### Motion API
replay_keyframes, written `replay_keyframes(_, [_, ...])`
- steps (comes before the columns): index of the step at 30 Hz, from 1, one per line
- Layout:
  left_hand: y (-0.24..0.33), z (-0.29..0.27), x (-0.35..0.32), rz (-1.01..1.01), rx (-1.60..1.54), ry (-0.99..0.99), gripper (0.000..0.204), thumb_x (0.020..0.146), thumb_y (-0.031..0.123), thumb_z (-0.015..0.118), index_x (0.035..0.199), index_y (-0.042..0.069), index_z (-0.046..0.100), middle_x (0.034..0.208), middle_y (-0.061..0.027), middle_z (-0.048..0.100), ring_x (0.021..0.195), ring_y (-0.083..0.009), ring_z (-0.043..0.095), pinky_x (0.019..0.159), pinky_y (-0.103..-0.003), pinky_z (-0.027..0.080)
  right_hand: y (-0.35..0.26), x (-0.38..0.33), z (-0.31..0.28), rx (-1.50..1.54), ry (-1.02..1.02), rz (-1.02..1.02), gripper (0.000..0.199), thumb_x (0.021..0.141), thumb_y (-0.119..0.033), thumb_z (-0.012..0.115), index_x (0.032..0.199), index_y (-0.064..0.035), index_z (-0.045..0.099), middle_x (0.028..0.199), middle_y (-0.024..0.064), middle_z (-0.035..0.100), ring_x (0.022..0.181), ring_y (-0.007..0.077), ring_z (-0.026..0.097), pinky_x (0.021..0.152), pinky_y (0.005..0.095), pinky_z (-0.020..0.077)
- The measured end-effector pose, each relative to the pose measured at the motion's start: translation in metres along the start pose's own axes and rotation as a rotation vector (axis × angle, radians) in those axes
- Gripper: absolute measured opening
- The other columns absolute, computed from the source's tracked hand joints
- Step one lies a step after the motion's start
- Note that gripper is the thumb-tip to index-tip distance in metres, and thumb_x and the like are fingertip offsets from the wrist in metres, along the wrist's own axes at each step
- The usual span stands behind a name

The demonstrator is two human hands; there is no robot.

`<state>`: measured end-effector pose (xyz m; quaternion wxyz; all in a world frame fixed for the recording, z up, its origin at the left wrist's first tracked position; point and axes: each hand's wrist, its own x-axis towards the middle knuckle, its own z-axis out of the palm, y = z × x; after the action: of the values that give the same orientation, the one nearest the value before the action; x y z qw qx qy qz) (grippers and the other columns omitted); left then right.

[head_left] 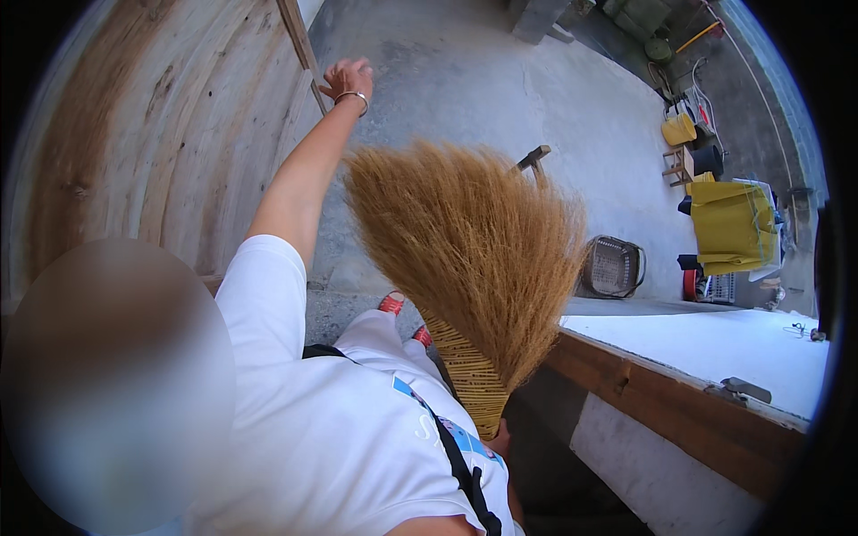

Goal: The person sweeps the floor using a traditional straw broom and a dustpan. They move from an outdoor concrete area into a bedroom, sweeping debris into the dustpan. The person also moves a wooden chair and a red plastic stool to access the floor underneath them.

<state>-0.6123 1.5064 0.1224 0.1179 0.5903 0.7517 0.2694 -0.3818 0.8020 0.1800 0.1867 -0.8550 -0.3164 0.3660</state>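
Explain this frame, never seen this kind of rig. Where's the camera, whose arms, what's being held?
There is no machine: a person does the work with bare hands. The one picture comes from a wide fisheye camera worn on the head and looking down, so straight edges bend near the rim. The blurred patch at lower left hides a face.

The left hand, with a bangle on the wrist, reaches up to a large wooden door. The right hand grips the woven handle of a straw broom, bristles pointing up; only a bit of that hand shows.

The person wears a white shirt. At right is a white-topped table with a wooden edge. On the concrete floor beyond lie a wire basket and a yellow bundle.
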Motion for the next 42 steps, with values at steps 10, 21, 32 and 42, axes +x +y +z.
replay_keyframes(10, [0.021,0.013,-0.061,0.636,-0.182,-0.887,0.060,0.074,0.058,0.050,0.116,0.016,0.045,0.122,-0.0096,0.042,0.115,-0.0238,0.036,0.096,-0.038,0.028,-0.005,-0.003,0.003,0.050,-0.014,-0.006,0.042,0.059,-0.015,0.075,0.091,-0.0028,0.051,0.084,0.0112,0.063,0.077,0.0186,0.062,0.067,0.0316,0.0483])
replay_keyframes(21, [-0.001,-0.010,-0.020,0.490,-0.389,-0.728,0.016,0.073,0.017,0.066,0.083,0.004,0.067,0.073,-0.0025,0.065,0.067,-0.0105,0.060,0.066,-0.024,0.048,0.028,-0.014,0.001,0.068,0.006,-0.044,0.042,0.058,-0.011,0.075,0.093,-0.0026,0.052,0.085,0.0105,0.063,0.077,0.0185,0.062,0.067,0.0318,0.0486])
replay_keyframes(32, [-0.032,-0.019,-0.008,-0.210,-0.760,-0.708,0.036,0.085,0.034,0.052,0.106,0.005,0.057,0.094,-0.0085,0.063,0.084,-0.0172,0.061,0.076,-0.027,0.047,0.031,-0.018,-0.003,0.045,-0.001,0.094,0.044,0.059,-0.011,0.073,0.097,-0.0009,0.053,0.086,0.0126,0.063,0.079,0.0203,0.062,0.069,0.0331,0.0487])
replay_keyframes(42, [-0.094,-0.010,0.022,-0.295,-0.956,-0.602,0.076,0.078,0.061,0.044,0.131,0.007,0.032,0.133,-0.0123,0.036,0.128,-0.0232,0.025,0.101,-0.050,0.016,0.072,-0.021,0.000,-0.102,-0.041,0.136,0.051,0.056,-0.018,0.075,0.099,-0.0037,0.053,0.087,0.0141,0.063,0.081,0.0262,0.062,0.069,0.0366,0.0486])
